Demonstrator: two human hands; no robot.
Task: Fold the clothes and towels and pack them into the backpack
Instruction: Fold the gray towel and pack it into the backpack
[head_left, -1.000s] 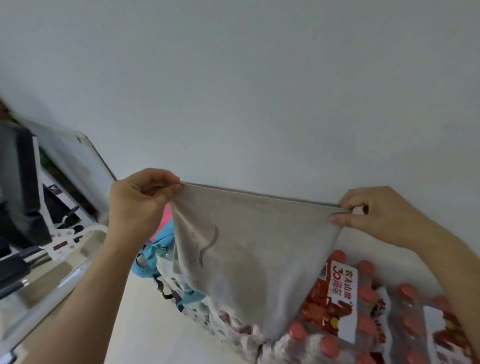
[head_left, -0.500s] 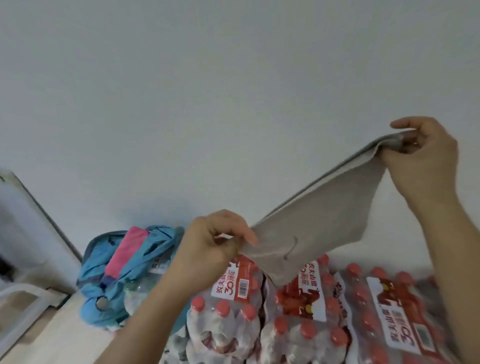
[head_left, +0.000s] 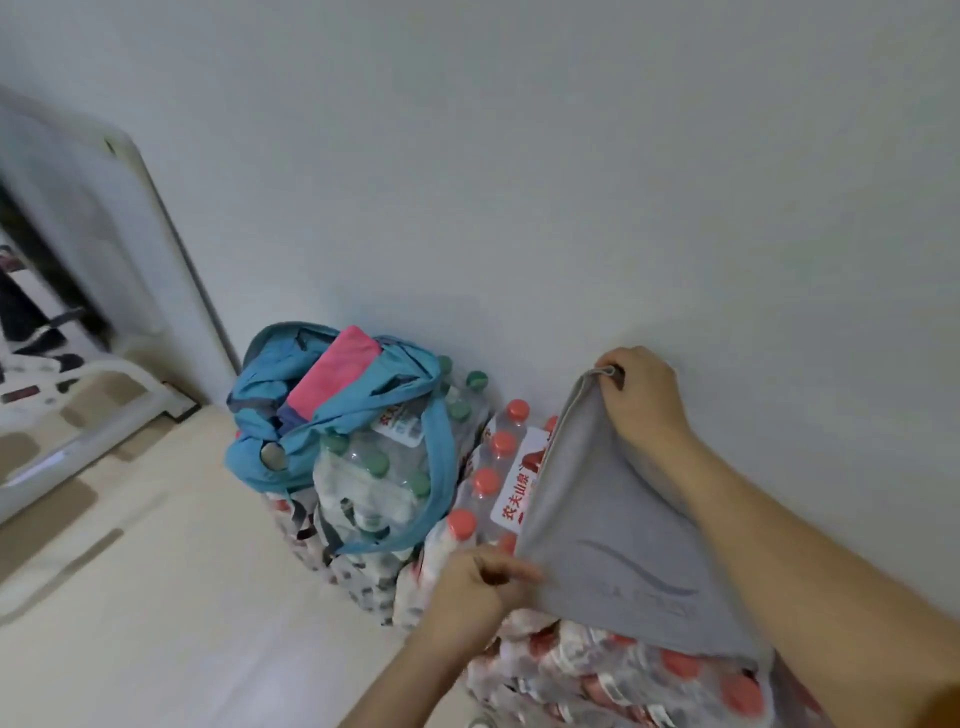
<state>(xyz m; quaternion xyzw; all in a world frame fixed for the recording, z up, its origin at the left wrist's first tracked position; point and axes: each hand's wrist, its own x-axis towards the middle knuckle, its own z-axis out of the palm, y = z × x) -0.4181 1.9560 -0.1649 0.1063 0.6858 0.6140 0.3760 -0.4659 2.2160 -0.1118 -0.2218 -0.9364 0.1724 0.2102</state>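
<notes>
The grey towel (head_left: 613, 545) is held in both hands, with its lower part lying over the red-capped bottle packs (head_left: 498, 470) by the wall (head_left: 519, 156). The right hand (head_left: 641, 400) has its fingers curled round the far corner, up near the wall. The left hand (head_left: 478, 587) pinches the near corner low down, just above the bottles.

The fabric looks thin and soft, maybe microfibre. It's matte and smooth with a faint wavy logo, and it sags in a slack sheet between the two grips. My guess is it weighs next to nothing and has zero stiffness, so it'll flop wherever it isn't held. Corners and hem are the spots to grab, and going corner to corner should give a clean fold. Those lumpy shrink-wrapped bottle tops aren't much of a flat surface though.

The backpack (head_left: 275, 415) is blue nylon, crumpled and open. It sits on the green-capped pack (head_left: 374, 478) off to the left, with a folded pink cloth (head_left: 337, 382) poking out.
</notes>
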